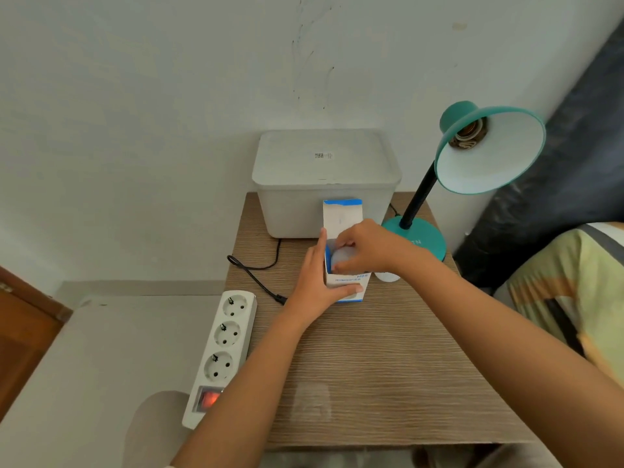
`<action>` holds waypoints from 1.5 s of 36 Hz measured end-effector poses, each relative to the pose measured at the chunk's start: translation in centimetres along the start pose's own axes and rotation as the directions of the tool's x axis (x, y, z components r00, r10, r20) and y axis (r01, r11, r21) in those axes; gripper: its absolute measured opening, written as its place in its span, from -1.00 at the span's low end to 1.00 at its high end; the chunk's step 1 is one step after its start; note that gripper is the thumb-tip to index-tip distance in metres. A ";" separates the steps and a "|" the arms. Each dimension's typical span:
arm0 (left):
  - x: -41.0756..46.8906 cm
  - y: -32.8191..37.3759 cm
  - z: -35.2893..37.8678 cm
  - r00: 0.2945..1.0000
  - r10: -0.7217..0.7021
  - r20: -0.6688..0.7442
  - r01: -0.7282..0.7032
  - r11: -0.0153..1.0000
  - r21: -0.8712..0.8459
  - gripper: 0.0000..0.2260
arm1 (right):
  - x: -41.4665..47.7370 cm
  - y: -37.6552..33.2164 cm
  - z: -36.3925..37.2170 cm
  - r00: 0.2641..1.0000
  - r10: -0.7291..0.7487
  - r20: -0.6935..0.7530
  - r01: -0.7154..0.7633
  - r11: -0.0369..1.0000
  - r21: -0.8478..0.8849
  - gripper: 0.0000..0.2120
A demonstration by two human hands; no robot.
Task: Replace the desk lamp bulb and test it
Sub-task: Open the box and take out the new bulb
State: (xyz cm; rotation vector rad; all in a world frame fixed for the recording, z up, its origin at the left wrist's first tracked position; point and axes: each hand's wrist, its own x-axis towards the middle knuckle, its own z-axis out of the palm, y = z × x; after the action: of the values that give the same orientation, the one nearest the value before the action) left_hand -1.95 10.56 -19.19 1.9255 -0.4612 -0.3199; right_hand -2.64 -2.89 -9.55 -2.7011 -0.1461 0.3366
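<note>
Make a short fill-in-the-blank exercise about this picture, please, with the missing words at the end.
1. The lamp socket has no ____ in it.
2. The left hand steadies the open box while the right hand grips the white ____ inside it.
3. The switch on the power strip glows ____.
4. All three outlets of the power strip are ____.

Missing words: bulb; bulb; red; empty

head cam: 1 view | looks forward-down from above table near edge | close | lamp at 2 o'clock
</note>
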 end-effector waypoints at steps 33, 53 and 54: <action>-0.2 0.2 0.0 1.000 0.025 0.003 -0.025 1.000 0.000 0.05 | -5.6 1.6 2.8 0.860 0.139 -0.490 -0.037 0.977 0.212 -0.74; -2.1 -0.4 0.2 0.999 0.043 0.004 -0.043 0.999 -0.006 -0.05 | -0.1 4.9 2.0 0.788 0.517 -0.334 -0.151 0.689 0.709 -0.84; -2.1 -0.3 0.2 0.999 0.036 0.006 -0.035 0.999 -0.016 -0.04 | -0.2 5.0 1.9 0.798 0.502 -0.334 -0.140 0.693 0.707 -0.84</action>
State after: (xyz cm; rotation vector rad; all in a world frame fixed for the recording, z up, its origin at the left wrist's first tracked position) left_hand -3.86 11.45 -19.49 1.8994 -0.4948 -0.3053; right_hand -3.06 -6.73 -13.21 -1.9861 0.5440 -0.2180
